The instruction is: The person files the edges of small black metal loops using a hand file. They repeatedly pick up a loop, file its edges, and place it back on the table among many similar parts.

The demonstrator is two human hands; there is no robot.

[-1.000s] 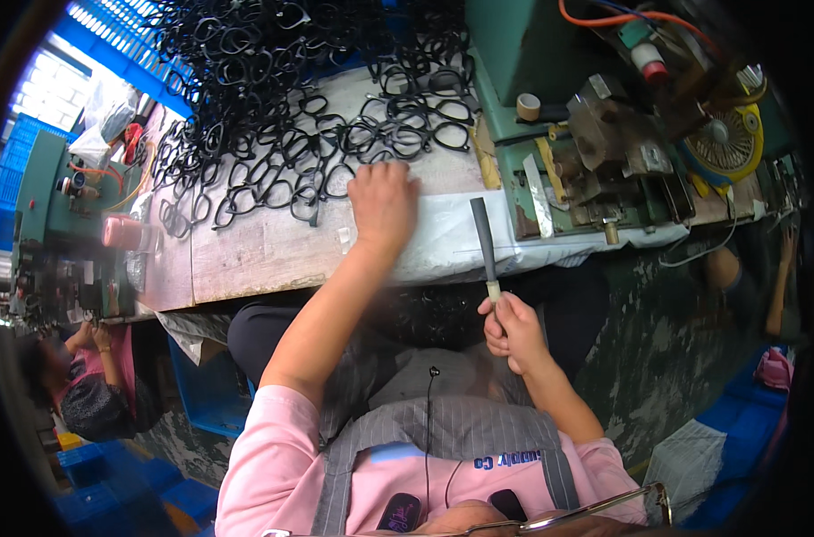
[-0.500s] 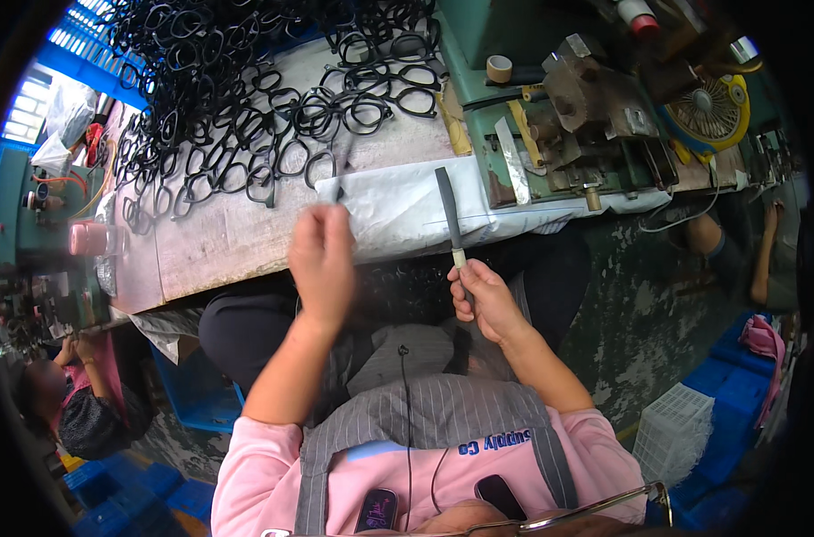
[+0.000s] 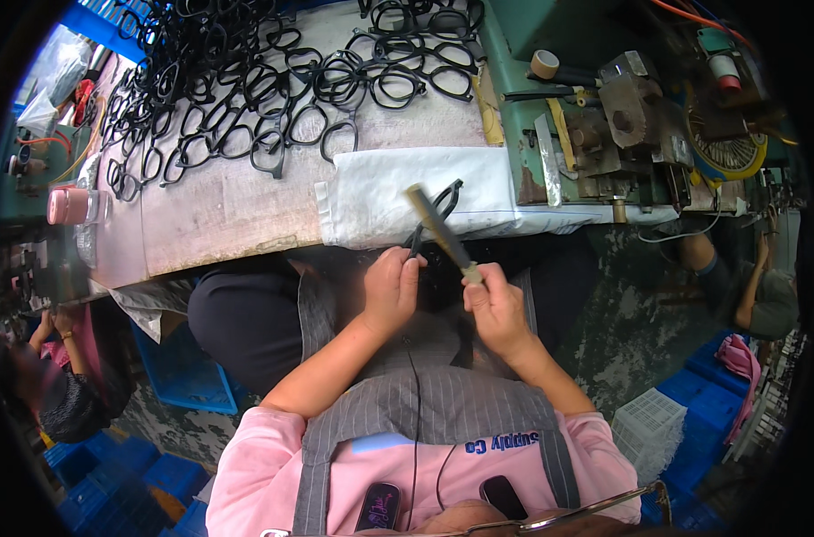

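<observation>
Black glasses frame [image 3: 454,187] has swung over by the file [image 3: 447,236], poking out past the left fingers [image 3: 410,279] pinching it. Right fingers [image 3: 494,279] are curled pretty snug round the file. More frames [image 3: 206,63] sit beyond, on the desk [image 3: 219,224].

Green machine [image 3: 563,25] at right, blue crates [image 3: 698,383] at lower right.
A tan roll [image 3: 544,63] lies on the machine; a yellow-and-blue fan [image 3: 731,168], blurred, stands beyond it. A white basket [image 3: 647,431] sits beside the crates, near a pink cloth [image 3: 740,362]. At far left is a pink-and-clear container [image 3: 66,206]; below it, a seated co-worker [image 3: 74,403]. Another person [image 3: 774,298] shows at far right.
</observation>
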